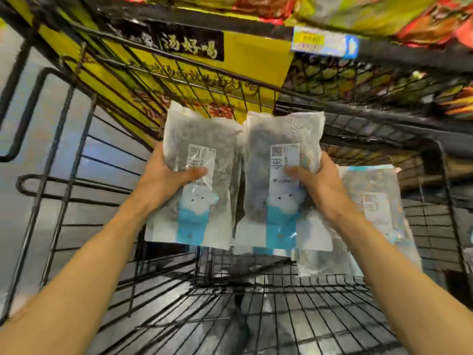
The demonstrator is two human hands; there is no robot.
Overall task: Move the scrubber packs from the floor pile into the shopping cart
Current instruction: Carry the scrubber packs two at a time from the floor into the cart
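Scrubber packs fill the middle of the head view, two of them held up side by side over the shopping cart (76, 155), their inner edges touching or overlapping slightly. The left scrubber pack (197, 175) sits in the left hand (166, 178), thumb across its front near the white label and the other fingers hidden behind the plastic. The right scrubber pack (281, 180) sits in the right hand (314, 180) in the same way — thumb pressed on the label, fingers wrapped round the outer edge and out of sight. Each pack is a clear bag with dark grey scrubbing material inside, a white barcode label and a blue strip with a small white cartoon figure; the print on the labels is too blurred to read.

A third scrubber pack (373, 208) lies inside the cart at the right, leaning against the wire wall, its near-left part hidden behind the held pack and the right forearm. Whether more packs lie beneath the held pair cannot be told, though a strip of blue shows just under their lower edges.

Beyond the cart's far wire wall is a yellow display panel (179, 73) with dark lettering, partly broken up by the wires. Above it run shelves of bright red and green packets (358, 11) — cut off by the top edge — and a blue-and-yellow price tag (325, 44), illegible
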